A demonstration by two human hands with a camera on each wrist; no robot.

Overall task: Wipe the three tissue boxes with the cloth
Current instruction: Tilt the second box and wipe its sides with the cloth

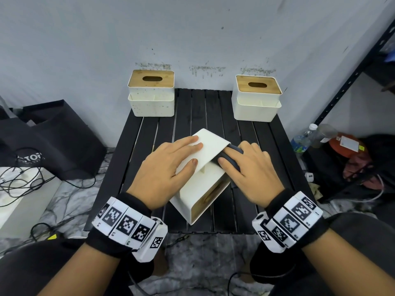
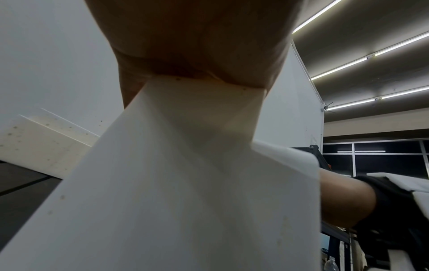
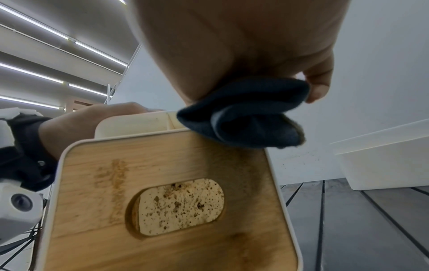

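Observation:
A white tissue box [image 1: 205, 174] with a wooden lid [image 3: 167, 201] lies tipped on its side in the middle of the black slatted table [image 1: 149, 133]. My left hand [image 1: 168, 167] lies on its upturned bottom [image 2: 185, 183], fingers flat and thumb over the edge. My right hand [image 1: 248, 167] grips a bunched dark blue cloth [image 1: 229, 157] [image 3: 246, 113] and presses it against the box's upper side by the lid's edge. Two more white boxes with wooden lids stand upright at the back left [image 1: 151, 94] and back right [image 1: 256, 99]; the left one is speckled with dirt.
A black bag [image 1: 53, 137] and cables [image 1: 25, 180] lie on the floor to the left. A black metal shelf [image 1: 350, 82], a plastic bottle [image 1: 303, 137] and other clutter stand to the right. A wall runs close behind the table.

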